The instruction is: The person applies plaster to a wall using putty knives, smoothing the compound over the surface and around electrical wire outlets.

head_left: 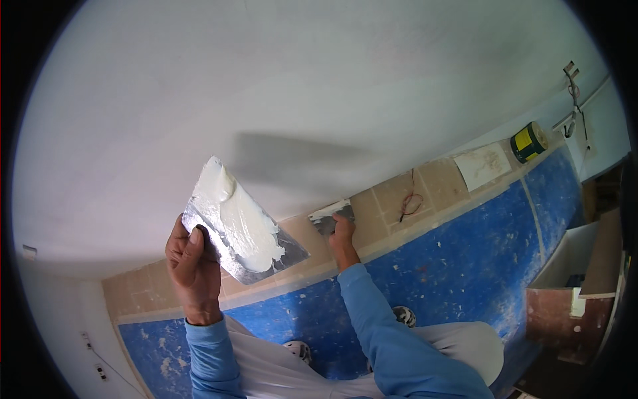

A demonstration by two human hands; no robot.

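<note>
My left hand (193, 263) is closed round the handle side of a wide metal plastering blade (292, 249), held up before the pale wall (372, 80). A thick smear of wet white putty (242, 223) covers much of the blade's face. Lower and to the right, my right hand (342, 236) grips a smaller putty knife (325, 225), with white putty along its far edge. The two blades are apart. A dark shadow (292, 156) falls on the wall above them.
Blue sheeting (438, 266) spattered with white covers the floor, beside a tiled strip (379, 209) along the wall. On that strip lie a thin red cable (411, 205) and a white board (482, 166). A dark green tub (527, 143) and exposed wires (573, 93) are farther right, a wooden box (555, 312) nearer.
</note>
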